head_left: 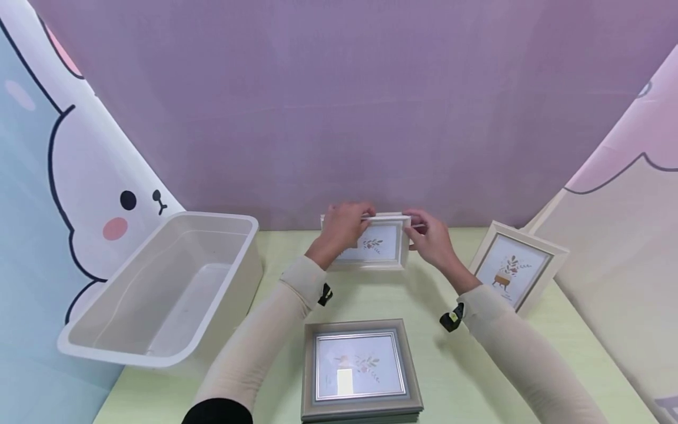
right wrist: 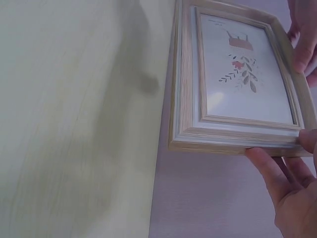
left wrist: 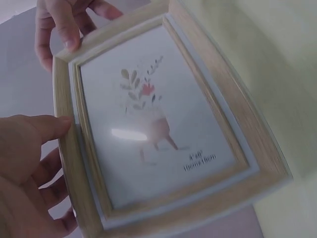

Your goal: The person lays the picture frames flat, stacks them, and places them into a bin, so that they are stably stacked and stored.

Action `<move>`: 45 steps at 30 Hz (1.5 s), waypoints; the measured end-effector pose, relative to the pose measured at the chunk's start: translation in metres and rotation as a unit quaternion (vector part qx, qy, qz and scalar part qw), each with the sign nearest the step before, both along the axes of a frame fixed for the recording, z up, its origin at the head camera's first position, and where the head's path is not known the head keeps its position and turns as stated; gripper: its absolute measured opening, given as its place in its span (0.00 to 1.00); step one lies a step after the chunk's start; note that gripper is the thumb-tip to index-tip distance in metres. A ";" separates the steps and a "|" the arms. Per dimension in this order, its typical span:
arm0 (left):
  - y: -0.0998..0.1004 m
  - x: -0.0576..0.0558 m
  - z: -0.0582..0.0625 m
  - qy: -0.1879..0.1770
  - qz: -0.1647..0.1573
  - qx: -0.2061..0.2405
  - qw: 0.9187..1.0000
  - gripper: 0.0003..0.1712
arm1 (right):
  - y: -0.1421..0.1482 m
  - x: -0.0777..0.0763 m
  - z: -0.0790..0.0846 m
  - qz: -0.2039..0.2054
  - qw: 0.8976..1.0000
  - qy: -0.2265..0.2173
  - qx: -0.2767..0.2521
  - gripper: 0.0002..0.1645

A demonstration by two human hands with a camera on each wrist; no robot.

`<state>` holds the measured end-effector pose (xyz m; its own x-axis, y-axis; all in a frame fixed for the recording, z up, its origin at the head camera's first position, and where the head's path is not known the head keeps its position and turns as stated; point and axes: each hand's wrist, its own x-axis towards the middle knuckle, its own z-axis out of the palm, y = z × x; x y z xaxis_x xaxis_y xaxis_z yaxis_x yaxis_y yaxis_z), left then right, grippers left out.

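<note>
Left hand [head_left: 344,227], right hand [head_left: 430,238], both pinching a pale wood-grained rectangular frame [head_left: 382,242]: stepped moulding [right wrist: 237,131], straight edges, glossy plant print [left wrist: 156,116] inside!

Left wrist view, lower right: on the framed print [left wrist: 163,106] we read 4"x6" above a blurred 10cmx15cm. Right wrist view: lettering illegible.
</note>
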<state>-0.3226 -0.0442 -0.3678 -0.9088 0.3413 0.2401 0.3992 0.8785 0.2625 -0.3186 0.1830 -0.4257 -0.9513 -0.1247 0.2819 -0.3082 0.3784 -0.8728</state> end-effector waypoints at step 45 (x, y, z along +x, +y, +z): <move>-0.115 -0.025 -0.044 -0.279 -0.147 0.385 0.867 0.36 | 0.016 0.014 -0.006 0.022 0.998 0.023 -0.058 0.22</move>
<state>-0.3478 -0.1596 -0.4116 -0.8578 0.5116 0.0498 0.1975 0.2386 0.9508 -0.3042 0.1995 -0.4315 -0.9315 -0.1299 0.3399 -0.3628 0.2601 -0.8948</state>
